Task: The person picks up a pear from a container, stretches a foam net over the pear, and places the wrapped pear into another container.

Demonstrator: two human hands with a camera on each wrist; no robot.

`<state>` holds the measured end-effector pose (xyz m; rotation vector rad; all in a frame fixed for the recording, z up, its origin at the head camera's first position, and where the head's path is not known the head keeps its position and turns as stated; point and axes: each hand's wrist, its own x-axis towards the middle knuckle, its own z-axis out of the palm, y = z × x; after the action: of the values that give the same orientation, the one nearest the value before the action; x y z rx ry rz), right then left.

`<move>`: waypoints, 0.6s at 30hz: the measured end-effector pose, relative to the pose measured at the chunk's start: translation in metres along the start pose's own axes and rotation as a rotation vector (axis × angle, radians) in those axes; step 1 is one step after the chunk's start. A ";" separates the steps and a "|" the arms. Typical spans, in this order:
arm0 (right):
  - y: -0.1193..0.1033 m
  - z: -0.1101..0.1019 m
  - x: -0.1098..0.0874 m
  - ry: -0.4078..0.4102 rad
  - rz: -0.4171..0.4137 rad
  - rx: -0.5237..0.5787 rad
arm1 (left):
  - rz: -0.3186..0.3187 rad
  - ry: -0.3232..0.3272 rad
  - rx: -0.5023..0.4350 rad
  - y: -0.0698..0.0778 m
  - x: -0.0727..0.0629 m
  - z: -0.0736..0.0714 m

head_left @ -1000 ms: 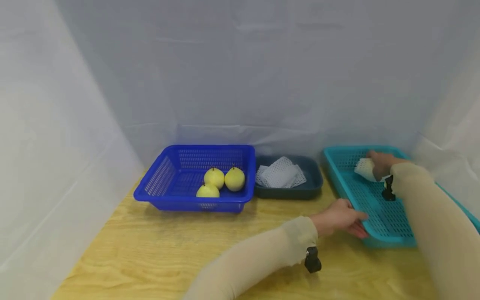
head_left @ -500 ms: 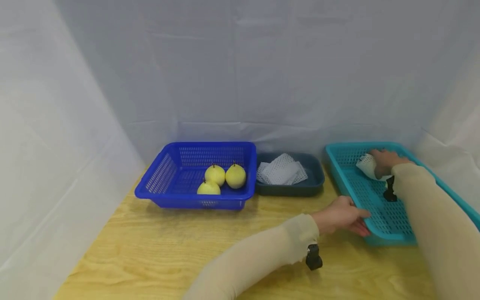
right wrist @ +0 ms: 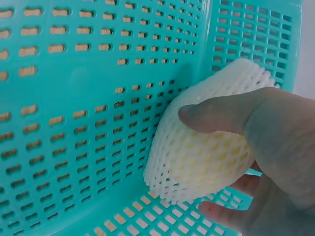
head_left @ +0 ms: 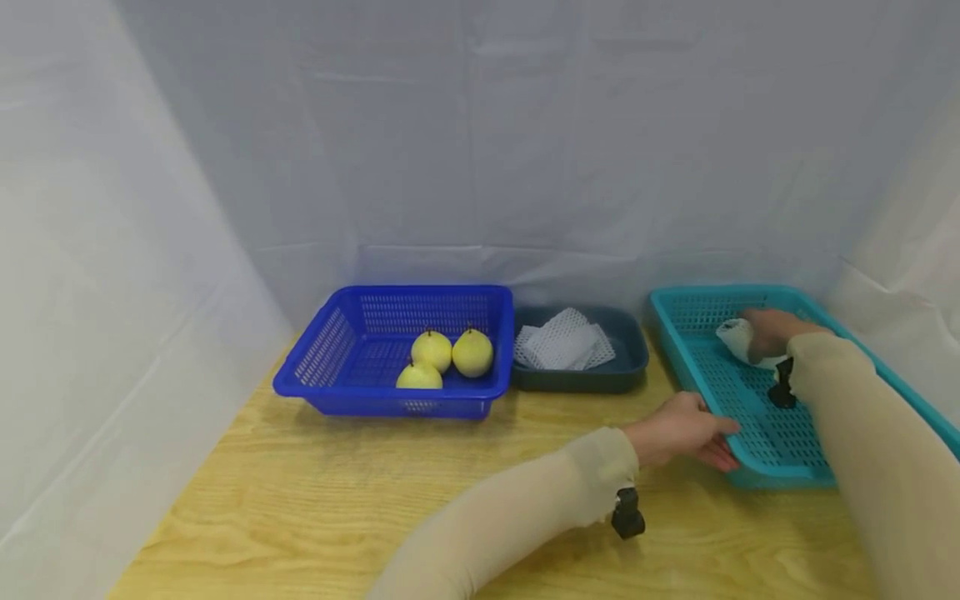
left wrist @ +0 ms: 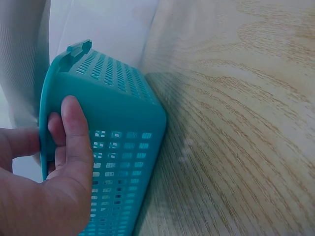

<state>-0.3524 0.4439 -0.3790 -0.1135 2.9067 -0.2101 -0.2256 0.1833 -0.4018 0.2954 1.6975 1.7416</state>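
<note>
My right hand (head_left: 776, 332) reaches into the back of the teal basket (head_left: 783, 475) and holds a pear in a white foam net (right wrist: 199, 152). In the right wrist view the thumb lies across the net and the other fingers come round from below; yellow shows through the mesh. The netted pear sits low in a corner, close to the basket's wall and floor. My left hand (head_left: 681, 429) grips the basket's rim near its front left corner. Seen from the left wrist, its thumb is inside the rim and its fingers (left wrist: 76, 123) are against the outer wall.
A blue basket (head_left: 390, 392) with three yellow pears (head_left: 472, 354) stands at left. Between the baskets, a dark green tray (head_left: 577, 383) holds several white foam nets (head_left: 562, 340). All rest on a wooden table (head_left: 360, 500); pale sheeting (head_left: 480, 167) hangs behind and at both sides.
My right hand has gone slightly lower with the netted pear inside the teal basket. My left hand keeps its grip on the rim.
</note>
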 end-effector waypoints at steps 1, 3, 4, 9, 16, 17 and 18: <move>0.000 0.000 -0.001 0.008 -0.004 -0.008 | 0.001 0.000 0.001 0.000 0.000 0.000; 0.002 0.000 -0.002 0.039 -0.015 -0.029 | 0.004 0.000 0.005 0.000 0.000 0.000; 0.003 0.001 -0.002 0.059 -0.025 -0.038 | 0.004 -0.002 0.006 -0.001 0.000 0.000; 0.010 0.009 -0.001 0.092 -0.034 -0.028 | 0.003 -0.011 0.011 -0.003 -0.001 0.002; 0.006 0.008 0.001 0.096 -0.014 0.022 | 0.014 -0.009 0.013 -0.002 0.000 0.001; 0.005 0.007 0.001 0.095 -0.012 0.022 | 0.014 -0.004 0.014 -0.002 0.000 0.001; 0.003 0.007 0.001 0.095 -0.013 0.020 | 0.013 -0.002 0.017 -0.002 0.000 0.000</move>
<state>-0.3522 0.4461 -0.3862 -0.1217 2.9983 -0.2531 -0.2248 0.1835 -0.4034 0.3168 1.7127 1.7370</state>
